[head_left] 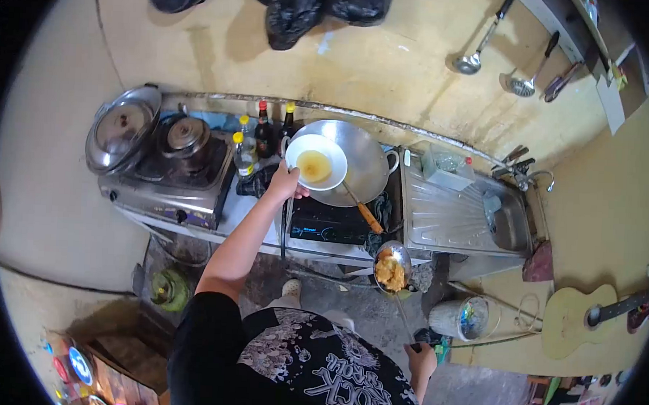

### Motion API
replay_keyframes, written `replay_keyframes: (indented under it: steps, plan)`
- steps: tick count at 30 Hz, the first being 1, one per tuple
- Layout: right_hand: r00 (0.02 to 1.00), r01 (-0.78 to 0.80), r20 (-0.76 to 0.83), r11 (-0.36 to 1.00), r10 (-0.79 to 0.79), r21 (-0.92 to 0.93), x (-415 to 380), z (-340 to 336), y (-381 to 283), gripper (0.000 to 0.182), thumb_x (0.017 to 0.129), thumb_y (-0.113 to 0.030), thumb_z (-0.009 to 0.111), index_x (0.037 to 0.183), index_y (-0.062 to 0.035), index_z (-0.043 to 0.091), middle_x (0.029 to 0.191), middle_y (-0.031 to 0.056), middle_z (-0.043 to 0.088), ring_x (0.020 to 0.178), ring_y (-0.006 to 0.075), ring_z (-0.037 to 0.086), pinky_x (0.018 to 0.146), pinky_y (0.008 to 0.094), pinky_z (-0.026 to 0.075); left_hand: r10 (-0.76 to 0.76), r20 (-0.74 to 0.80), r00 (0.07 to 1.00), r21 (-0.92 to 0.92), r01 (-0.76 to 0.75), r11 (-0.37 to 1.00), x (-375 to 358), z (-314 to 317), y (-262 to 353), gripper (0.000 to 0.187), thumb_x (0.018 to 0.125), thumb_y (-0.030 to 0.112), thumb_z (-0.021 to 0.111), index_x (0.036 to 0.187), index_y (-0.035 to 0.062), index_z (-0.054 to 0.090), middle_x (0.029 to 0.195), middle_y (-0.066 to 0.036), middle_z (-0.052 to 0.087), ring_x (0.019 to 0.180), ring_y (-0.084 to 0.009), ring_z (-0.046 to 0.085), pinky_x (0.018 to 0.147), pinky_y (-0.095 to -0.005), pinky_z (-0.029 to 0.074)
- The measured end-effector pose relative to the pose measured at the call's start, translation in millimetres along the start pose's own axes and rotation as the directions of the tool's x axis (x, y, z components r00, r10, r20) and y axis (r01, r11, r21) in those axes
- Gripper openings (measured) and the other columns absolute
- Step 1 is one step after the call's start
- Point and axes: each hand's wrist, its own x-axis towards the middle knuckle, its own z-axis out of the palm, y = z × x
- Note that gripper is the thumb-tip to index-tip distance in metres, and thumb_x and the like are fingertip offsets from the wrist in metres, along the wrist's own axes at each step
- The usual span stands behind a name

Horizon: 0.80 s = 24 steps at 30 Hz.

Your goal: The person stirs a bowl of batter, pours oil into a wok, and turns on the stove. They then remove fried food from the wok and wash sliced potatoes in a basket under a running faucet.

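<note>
A white bowl (335, 154) with yellowish liquid in it is in my left hand (285, 182), held over the left part of a large metal wok (370, 158). The wok sits on a black electric cooker (323, 223). A spatula with a wooden handle (369, 217) leans out of the wok's front edge. Low on the right, my right hand (422, 360) grips the dark handle of a metal skimmer (404, 311). Golden fried food (390, 272) rests in the skimmer's round head, in front of the counter.
Left of the wok stand bottles (264, 131) and a gas stove (169, 188) with a lidded pot (186, 136). A sink (508, 218) with a plastic container (447, 172) lies right. Below are a bucket (450, 318), a guitar (573, 322) and a green gas cylinder (170, 290).
</note>
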Motion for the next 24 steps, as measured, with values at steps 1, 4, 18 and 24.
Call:
replay_keyframes:
  steps: [1, 4, 18, 24]
  plan:
    - [0.999, -0.020, 0.039, 1.000, 0.019, 0.012, 5, -1, -8, 0.032, 0.063, -0.035, 0.072, 0.077, -0.0064, 0.065, 0.070, 0.0135, 0.063, 0.069, 0.0302, 0.062, 0.063, 0.0380, 0.046, 0.018, -0.002, 1.000, 0.029, -0.018, 0.999, 12, 12, 7, 0.039, 0.091, 0.013, 0.035, 0.126, 0.0033, 0.020, 0.072, -0.019, 0.060, 0.048, -0.0228, 0.061, 0.036, -0.0287, 0.048]
    - [0.992, -0.056, 0.112, 0.997, 0.050, 0.052, 25, -10, -28, 0.036, 0.064, -0.037, 0.071, 0.080, -0.0055, 0.065, 0.074, 0.0164, 0.063, 0.073, 0.0337, 0.061, 0.065, 0.0393, 0.046, 0.054, -0.025, 0.998, 0.165, -0.049, 0.985, 55, 47, 12, 0.041, 0.090, 0.012, 0.037, 0.126, 0.0024, 0.021, 0.076, -0.020, 0.061, 0.048, -0.0242, 0.062, 0.035, -0.0289, 0.048]
    - [0.995, 0.090, -0.051, 0.995, -0.091, -0.033, 124, -73, -37, 0.030, 0.064, -0.033, 0.071, 0.078, -0.0078, 0.063, 0.072, 0.0145, 0.063, 0.070, 0.0325, 0.061, 0.062, 0.0408, 0.046, 0.211, -0.142, 0.967, 0.640, -0.073, 0.765, 127, 139, 6, 0.049, 0.087, 0.018, 0.044, 0.131, 0.0068, 0.025, 0.074, -0.021, 0.063, 0.050, -0.0297, 0.061, 0.053, -0.0405, 0.051]
    - [0.994, 0.080, -0.073, 0.994, -0.085, -0.069, 156, -80, -42, 0.030, 0.066, -0.031, 0.070, 0.078, -0.0057, 0.061, 0.072, 0.0147, 0.062, 0.071, 0.0329, 0.061, 0.062, 0.0405, 0.046, 0.485, -0.005, 0.875, 0.883, -0.224, 0.413, 142, 134, -6, 0.059, 0.083, 0.019, 0.047, 0.136, 0.0118, 0.023, 0.068, -0.021, 0.060, 0.058, -0.0383, 0.058, 0.055, -0.0487, 0.046]
